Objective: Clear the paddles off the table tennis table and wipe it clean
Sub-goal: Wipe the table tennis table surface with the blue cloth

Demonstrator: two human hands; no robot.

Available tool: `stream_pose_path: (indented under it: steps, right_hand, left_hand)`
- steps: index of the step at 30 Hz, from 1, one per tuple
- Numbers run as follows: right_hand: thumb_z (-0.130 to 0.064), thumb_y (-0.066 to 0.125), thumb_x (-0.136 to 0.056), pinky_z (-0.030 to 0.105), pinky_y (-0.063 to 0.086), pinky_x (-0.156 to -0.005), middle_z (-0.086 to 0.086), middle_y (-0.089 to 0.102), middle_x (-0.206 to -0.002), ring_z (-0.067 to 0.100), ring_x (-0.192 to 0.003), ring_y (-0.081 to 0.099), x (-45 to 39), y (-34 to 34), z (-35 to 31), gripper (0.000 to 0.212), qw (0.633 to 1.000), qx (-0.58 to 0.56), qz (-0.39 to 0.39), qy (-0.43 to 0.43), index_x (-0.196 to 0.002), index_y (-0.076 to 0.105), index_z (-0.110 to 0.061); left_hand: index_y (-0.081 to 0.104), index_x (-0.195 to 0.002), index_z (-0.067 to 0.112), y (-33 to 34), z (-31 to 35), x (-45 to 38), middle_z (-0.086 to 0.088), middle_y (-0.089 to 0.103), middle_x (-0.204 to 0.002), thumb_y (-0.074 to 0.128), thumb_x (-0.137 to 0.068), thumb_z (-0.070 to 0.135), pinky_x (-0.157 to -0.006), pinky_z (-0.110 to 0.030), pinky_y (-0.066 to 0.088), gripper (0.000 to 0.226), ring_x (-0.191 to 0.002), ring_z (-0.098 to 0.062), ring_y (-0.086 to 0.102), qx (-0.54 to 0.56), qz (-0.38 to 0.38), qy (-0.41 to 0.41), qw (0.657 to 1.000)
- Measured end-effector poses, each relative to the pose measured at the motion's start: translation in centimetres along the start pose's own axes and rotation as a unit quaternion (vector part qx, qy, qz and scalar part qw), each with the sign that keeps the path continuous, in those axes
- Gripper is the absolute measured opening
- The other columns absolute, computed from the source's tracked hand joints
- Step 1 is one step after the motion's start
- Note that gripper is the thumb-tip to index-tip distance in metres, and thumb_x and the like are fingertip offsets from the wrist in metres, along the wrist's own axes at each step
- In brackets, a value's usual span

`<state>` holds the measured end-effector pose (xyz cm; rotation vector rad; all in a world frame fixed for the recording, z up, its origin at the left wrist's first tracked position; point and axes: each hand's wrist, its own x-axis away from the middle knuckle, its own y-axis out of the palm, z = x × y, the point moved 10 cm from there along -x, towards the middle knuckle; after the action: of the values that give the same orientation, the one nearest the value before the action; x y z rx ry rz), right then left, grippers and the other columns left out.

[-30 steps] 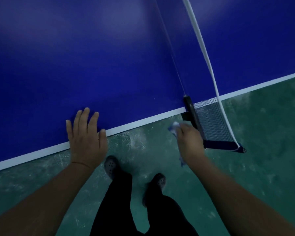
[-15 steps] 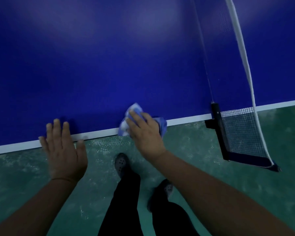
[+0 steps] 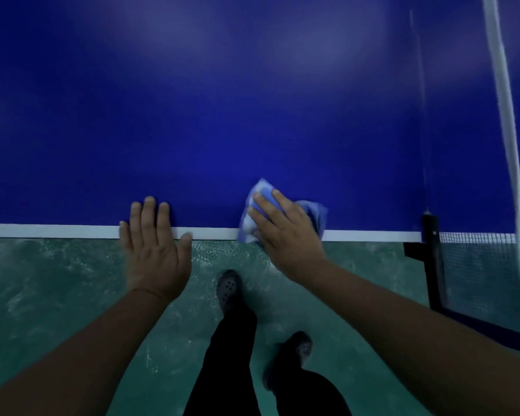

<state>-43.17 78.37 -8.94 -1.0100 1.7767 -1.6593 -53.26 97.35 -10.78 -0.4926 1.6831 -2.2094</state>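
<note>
Fingers (image 3: 264, 205) of the right hand (image 3: 285, 235), lower centre of the frame, lie nearly straight and flat on a blue-and-white cloth (image 3: 260, 187), pressing it onto the bench (image 3: 222, 115), a blue table tennis table. The cloth is bunched beneath the palm; one pale corner projects beyond the fingertips toward upper left, a darker fold shows to the right of the knuckles, and its lower part overlaps the white edge line (image 3: 57, 231), which runs level across the frame.

Fingers (image 3: 149, 211) of the left hand (image 3: 155, 247), left of centre, are extended and spread, tips resting on the blue surface just past the edge line, palm over the rim. They hold nothing, and the hand appears to serve as a brace. The two hands are near but apart, with bare edge line between them.

The relation that governs the coming stroke: unwiped surface extends from the right fingers upward and to both sides. The net post (image 3: 430, 235) and net (image 3: 478, 259) stand at the right, closer to the cloth hand than to the bracing hand, so travel rightward is probably bounded there. The edge line's long axis offers a guide for strokes along the rim.

No paddles appear in this view; that part of the task seems done for the visible portion. Below the bench are green floor (image 3: 57, 280) and the person's dark trousers and shoes (image 3: 228, 288).
</note>
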Motion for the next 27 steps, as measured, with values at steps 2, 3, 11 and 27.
stream_pose_path:
  steps: [2, 3, 11, 27]
  right_hand:
    - [-0.028, 0.044, -0.095, 0.052, 0.035, -0.112, 0.011, 0.038, -0.158, 0.036, -0.147, 0.033, -0.5, 0.0, 2.5, 0.057, 0.997, 0.008, -0.053, -0.056, -0.148, 0.046, -0.008]
    - [-0.024, 0.044, -0.094, 0.056, 0.037, -0.111, 0.015, 0.042, -0.156, 0.039, -0.145, 0.036, -1.4, -0.4, 5.2, 0.056, 0.998, 0.018, -0.063, -0.022, -0.146, 0.048, -0.004]
    - [-0.031, 0.026, -0.102, 0.047, 0.02, -0.12, 0.007, 0.019, -0.166, 0.034, -0.153, 0.015, -11.8, -4.2, 9.1, 0.057, 0.954, -0.016, 0.042, 0.296, -0.157, 0.025, -0.016]
    - [-0.02, 0.05, -0.104, 0.047, 0.032, -0.115, 0.01, 0.025, -0.164, 0.034, -0.153, 0.015, 12.5, -1.1, 15.8, 0.052, 0.882, -0.063, 0.044, 0.464, -0.152, 0.039, -0.006]
  left_hand:
    - [0.024, -0.155, 0.001, 0.2, 0.0, -0.1, -0.018, 0.013, -0.165, 0.017, -0.101, 0.052, -0.124, -0.05, -0.005, 0.074, -0.154, -0.033, 0.001, -0.001, -0.002, 0.005, 1.0]
    - [0.024, -0.155, 0.001, 0.2, 0.0, -0.1, -0.018, 0.012, -0.165, 0.016, -0.102, 0.052, -0.123, -0.049, -0.006, 0.074, -0.154, -0.033, 0.0, -0.004, -0.001, 0.006, 1.0]
    - [0.024, -0.155, 0.003, -0.1, 0.2, -0.1, -0.016, 0.013, -0.166, 0.022, -0.102, 0.049, -0.124, -0.047, -0.006, 0.07, -0.154, -0.031, 0.001, 0.048, 0.008, 0.016, 0.999]
    - [0.057, -0.137, 0.001, 1.3, 21.1, 0.3, -0.019, 0.045, -0.152, 0.042, -0.09, 0.026, -0.12, -0.051, 0.02, 0.055, -0.144, -0.035, 0.038, 0.094, -0.052, 0.312, 0.944]
